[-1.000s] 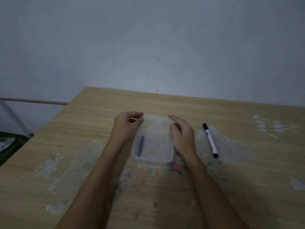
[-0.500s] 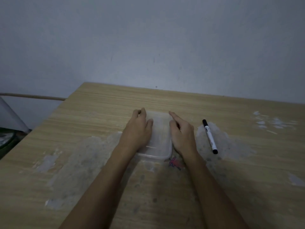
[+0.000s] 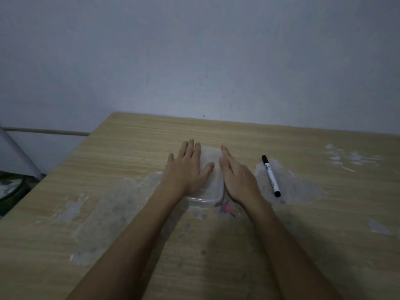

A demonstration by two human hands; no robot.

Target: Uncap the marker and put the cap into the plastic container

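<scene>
A clear plastic container sits on the wooden table in front of me. My left hand lies flat on top of it, palm down, fingers stretched out. My right hand rests open against the container's right edge, its fingertips on the top. The marker, white-bodied with black ends, lies on the table to the right of my right hand, apart from it. The inside of the container is hidden under my left hand, and I see no cap.
A red and blue scribble marks the table just in front of the container. Pale worn patches are spread over the tabletop. The table's left edge drops off to dark objects on the floor. A plain wall stands behind.
My left hand moved from the container's left rim onto its top and flattened, covering the dark cap seen inside earlier. My right hand settled against the right edge. The marker has not moved.
</scene>
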